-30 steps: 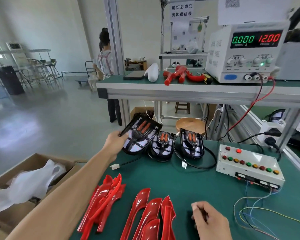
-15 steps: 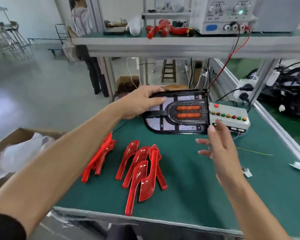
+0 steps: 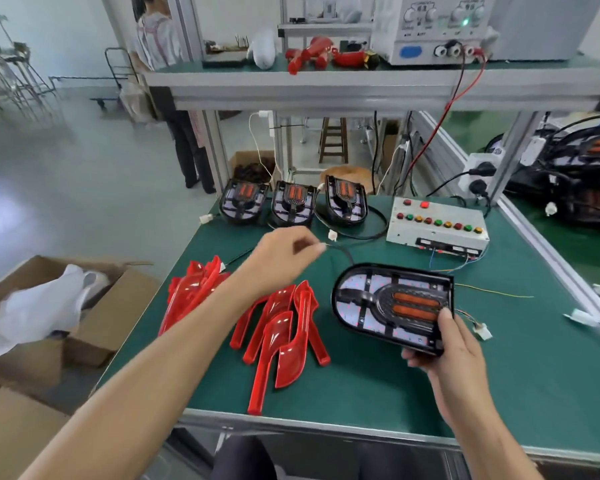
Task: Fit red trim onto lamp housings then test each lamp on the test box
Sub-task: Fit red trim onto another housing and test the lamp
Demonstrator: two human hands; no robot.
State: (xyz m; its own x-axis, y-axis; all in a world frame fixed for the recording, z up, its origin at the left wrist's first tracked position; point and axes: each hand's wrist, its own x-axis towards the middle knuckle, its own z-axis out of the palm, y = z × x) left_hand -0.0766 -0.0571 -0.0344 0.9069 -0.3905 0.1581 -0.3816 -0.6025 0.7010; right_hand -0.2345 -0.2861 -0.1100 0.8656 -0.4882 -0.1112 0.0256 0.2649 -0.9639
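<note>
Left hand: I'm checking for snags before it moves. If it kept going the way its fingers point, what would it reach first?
The left hand points right and slightly away. First in line is the black cable at its fingertips, then probably the test box, though depth is unclear.

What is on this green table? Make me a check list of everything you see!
Surface: green table, mat-covered, metal-edged.
Job's things: one lamp housing held above the table; three more housings at the back; two heaps of red trim; test box with coloured buttons.
Clutter: cardboard box with white wrap, beside the table.
Hands: right hand grips the housing's end; left hand pinches its black cable.
Cables: thin coloured wires by the box; red lead to the power supply.
Surroundings: a person standing behind the bench.
</note>
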